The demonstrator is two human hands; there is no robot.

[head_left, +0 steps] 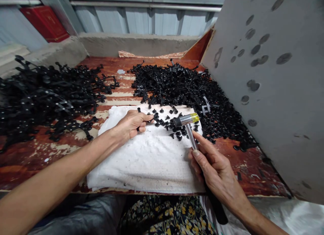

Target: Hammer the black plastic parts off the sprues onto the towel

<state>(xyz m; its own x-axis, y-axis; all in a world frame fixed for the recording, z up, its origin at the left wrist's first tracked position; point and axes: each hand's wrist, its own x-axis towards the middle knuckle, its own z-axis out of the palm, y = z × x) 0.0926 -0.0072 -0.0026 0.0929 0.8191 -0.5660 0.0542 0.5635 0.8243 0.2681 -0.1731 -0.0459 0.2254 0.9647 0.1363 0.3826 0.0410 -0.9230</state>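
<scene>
My left hand [134,123] is closed in a pinch on a small black part [139,110], parts of which stick out above and below the fingers. It is over the upper left of a white cloth [152,160]. On the cloth, just right of those fingers, lie several small black round-headed pieces [162,122]. My right hand [212,164] is wrapped round a small hammer [191,134] with a metal shaft and a black grip. The hammer's head has one black face and one yellow face, and it is over the right side of the small pieces.
A heap of linked black parts [68,90] covers the table's left side. Another black heap [174,81] spreads from the back centre to the right. A grey spotted panel [273,86] stands at the right, and a red box [45,22] is at the back left.
</scene>
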